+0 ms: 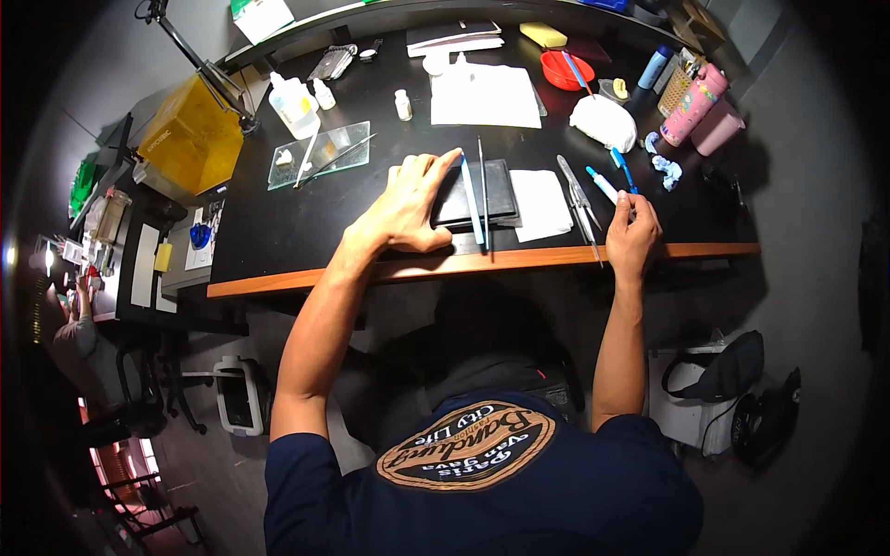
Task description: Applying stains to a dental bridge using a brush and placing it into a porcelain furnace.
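Note:
My left hand (410, 199) is open over the left side of a black rectangular pad (501, 185), index finger stretched to the top of a pale blue stick (471, 208), thumb near the pad's lower edge. A thin dark tool (484, 185) lies beside the stick. My right hand (633, 225) is closed on a white-and-blue pen-like item (603, 183), beside a blue brush-like tool (622, 165). Metal tools (575, 195) lie left of it, and white paper (540, 208) lies between them and the pad.
Glass plate (338, 157), bottles (297, 108), papers (485, 102), red bowl (565, 74), white bundle (601, 125), pink tumbler (691, 107) and lamp arm (222, 88) stand around the black desk (278, 236), which has a wooden front edge. A person (79, 343) sits at the far left.

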The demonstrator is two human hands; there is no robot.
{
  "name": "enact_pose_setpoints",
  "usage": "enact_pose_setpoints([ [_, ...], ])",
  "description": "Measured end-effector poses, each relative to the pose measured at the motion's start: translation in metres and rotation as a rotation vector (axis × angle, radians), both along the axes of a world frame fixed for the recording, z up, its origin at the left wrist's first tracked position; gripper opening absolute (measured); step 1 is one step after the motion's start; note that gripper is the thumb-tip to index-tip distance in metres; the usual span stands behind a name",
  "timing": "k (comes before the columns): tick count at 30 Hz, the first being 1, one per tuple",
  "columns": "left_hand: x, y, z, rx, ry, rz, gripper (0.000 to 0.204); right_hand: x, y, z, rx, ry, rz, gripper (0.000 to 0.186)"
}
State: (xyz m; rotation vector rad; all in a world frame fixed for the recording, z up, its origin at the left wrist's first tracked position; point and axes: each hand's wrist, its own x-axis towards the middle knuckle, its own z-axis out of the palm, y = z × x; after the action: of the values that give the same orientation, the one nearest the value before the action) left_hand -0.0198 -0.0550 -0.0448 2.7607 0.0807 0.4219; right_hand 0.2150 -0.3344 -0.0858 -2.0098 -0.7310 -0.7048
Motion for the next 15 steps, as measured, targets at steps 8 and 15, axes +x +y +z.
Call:
enact_pose_setpoints([
  [8, -0.058, 0.024, 0.008, -0.027, 0.014, 0.099, 0.109, 0.001, -0.002, -0.005, -0.094, -0.053, -0.03, 0.018],
  [15, -0.12, 0.056, 0.014, -0.014, 0.042, 0.238, 0.109, 0.004, -0.001, -0.007, -0.1, -0.018, -0.018, 0.022],
])
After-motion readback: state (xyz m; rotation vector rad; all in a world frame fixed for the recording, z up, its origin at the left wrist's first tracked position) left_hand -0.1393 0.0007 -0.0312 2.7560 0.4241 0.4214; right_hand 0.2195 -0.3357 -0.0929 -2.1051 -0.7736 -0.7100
